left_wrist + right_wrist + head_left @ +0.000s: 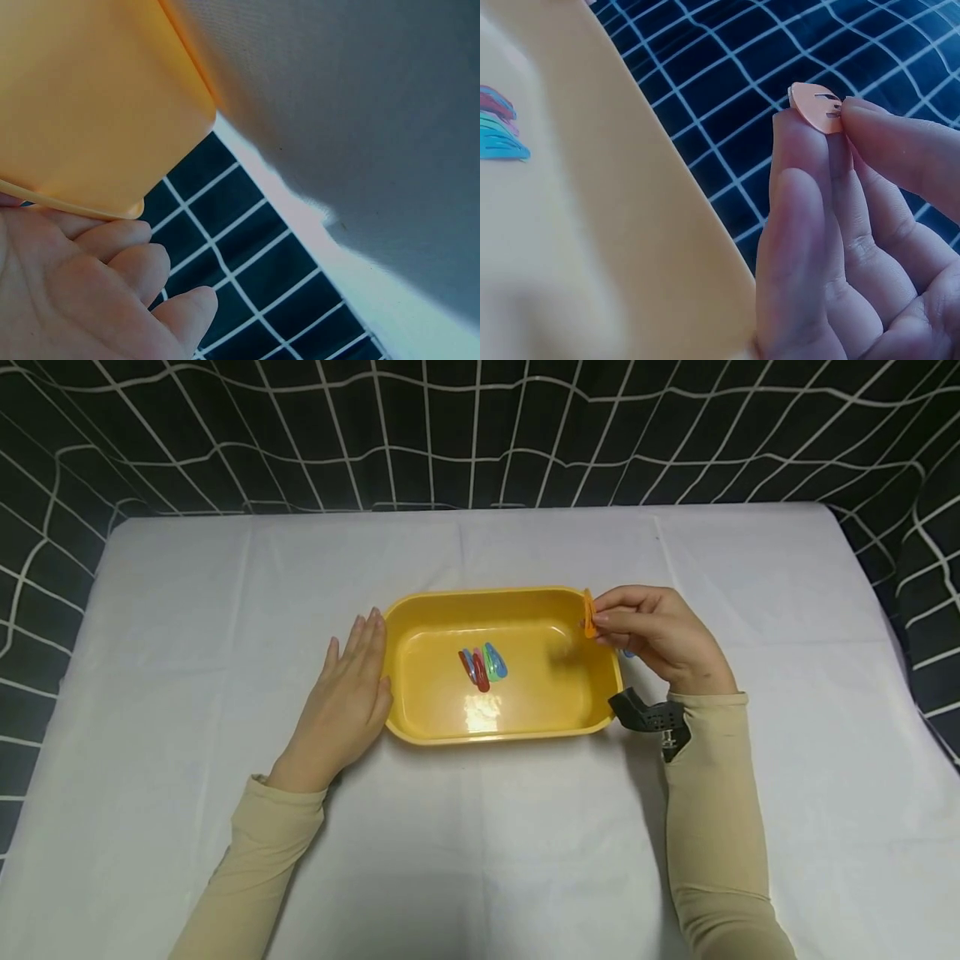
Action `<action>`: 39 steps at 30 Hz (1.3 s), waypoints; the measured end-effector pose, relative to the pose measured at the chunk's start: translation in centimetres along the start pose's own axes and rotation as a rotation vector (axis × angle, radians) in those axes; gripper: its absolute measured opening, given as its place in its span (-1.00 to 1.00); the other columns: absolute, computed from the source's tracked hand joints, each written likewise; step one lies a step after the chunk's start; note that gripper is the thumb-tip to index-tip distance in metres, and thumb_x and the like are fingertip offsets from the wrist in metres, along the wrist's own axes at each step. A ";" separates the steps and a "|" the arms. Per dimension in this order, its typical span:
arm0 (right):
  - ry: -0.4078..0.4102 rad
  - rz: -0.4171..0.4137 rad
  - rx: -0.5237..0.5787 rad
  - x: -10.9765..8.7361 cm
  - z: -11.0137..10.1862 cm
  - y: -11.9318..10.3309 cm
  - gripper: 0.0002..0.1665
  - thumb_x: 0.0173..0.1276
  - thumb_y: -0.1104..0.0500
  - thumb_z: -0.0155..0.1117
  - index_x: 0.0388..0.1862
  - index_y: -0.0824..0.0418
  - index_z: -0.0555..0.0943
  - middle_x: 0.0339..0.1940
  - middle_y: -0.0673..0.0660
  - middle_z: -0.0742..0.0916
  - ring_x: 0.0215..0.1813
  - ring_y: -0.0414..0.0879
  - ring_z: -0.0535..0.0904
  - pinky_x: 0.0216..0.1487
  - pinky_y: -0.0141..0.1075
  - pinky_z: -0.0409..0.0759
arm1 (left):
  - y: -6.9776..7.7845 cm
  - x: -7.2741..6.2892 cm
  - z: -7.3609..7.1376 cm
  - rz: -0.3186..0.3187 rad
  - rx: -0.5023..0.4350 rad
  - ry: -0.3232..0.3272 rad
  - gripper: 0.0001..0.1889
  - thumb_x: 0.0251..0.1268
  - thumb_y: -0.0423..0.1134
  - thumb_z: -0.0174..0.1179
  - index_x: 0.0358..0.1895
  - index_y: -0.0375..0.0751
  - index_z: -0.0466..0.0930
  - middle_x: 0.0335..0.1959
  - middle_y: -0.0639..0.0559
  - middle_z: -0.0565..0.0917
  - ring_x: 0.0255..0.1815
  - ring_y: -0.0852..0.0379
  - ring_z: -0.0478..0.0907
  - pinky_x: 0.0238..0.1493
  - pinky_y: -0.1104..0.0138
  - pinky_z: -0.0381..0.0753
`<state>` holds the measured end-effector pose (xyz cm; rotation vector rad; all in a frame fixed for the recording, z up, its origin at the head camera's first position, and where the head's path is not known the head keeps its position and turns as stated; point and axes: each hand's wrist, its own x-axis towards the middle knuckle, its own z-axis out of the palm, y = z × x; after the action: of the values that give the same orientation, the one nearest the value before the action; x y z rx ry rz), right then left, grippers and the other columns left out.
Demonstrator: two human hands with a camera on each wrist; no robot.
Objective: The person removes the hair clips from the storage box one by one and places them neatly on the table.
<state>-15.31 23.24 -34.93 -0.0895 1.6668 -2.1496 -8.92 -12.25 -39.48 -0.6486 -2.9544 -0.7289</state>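
Note:
A yellow plastic basin point(435, 702) stands on the white cloth. Several snap hair clips point(483, 667) in red, blue, green and pink lie side by side on its floor. My right hand point(663, 635) pinches an orange snap hair clip point(589, 614) between thumb and fingers over the basin's right rim. The clip's slotted end point(821, 109) shows in the right wrist view. At the basin's left end, my left hand point(341, 714) rests against the rim with fingers straight. The left wrist view shows its fingers point(142, 262) at the basin's edge.
A small blue piece point(628, 653) peeks out beneath the right hand, just outside the basin. A black strap point(648, 714) sits at the right wrist, overlapping the basin's corner in the head view. Dark cloth with a white grid point(480, 435) hangs behind the table.

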 end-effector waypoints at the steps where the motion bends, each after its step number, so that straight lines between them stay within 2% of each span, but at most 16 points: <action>1: 0.002 -0.006 -0.004 -0.1 -0.1 0.0 -0.80 0.28 0.49 0.14 -0.35 0.36 0.70 -0.42 0.16 0.74 -0.43 -0.10 0.65 -0.29 -0.36 0.64 | 0.0 0.0 0.0 -0.001 -0.001 0.000 -0.38 0.43 -0.22 -0.26 0.45 -0.45 -0.12 0.50 -0.19 -0.09 0.51 -0.04 -0.22 0.43 -0.01 -0.22; 21: 0.062 -0.068 0.088 -0.8 -2.1 -0.1 -0.78 0.26 0.55 0.10 -0.36 0.40 0.69 -0.43 0.20 0.73 -0.39 -0.06 0.66 -0.27 -0.31 0.64 | 0.0 0.0 0.0 0.010 -0.010 0.009 -0.38 0.42 -0.22 -0.27 0.45 -0.48 -0.12 0.49 -0.21 -0.08 0.51 -0.07 -0.20 0.42 -0.03 -0.20; 31: 0.144 -0.045 0.125 -1.1 -3.2 0.1 -0.78 0.24 0.55 0.14 -0.39 0.39 0.70 -0.44 0.19 0.73 -0.38 -0.07 0.67 -0.30 -0.33 0.64 | 0.0 0.0 0.0 0.006 -0.011 0.010 -0.38 0.42 -0.23 -0.25 0.45 -0.47 -0.12 0.49 -0.21 -0.07 0.51 -0.06 -0.20 0.42 -0.02 -0.21; 39: 0.175 -0.017 0.113 -1.3 -4.4 0.3 -0.76 0.24 0.57 0.11 -0.38 0.40 0.70 -0.43 0.21 0.73 -0.39 -0.06 0.67 -0.29 -0.34 0.64 | 0.1 0.0 -0.1 -0.001 -0.009 0.001 -0.38 0.42 -0.24 -0.24 0.45 -0.46 -0.12 0.50 -0.20 -0.08 0.51 -0.01 -0.24 0.42 -0.02 -0.22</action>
<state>-15.41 27.69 -36.18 0.1216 1.6381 -2.3169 -8.87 -12.24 -39.35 -0.6476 -2.9527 -0.7422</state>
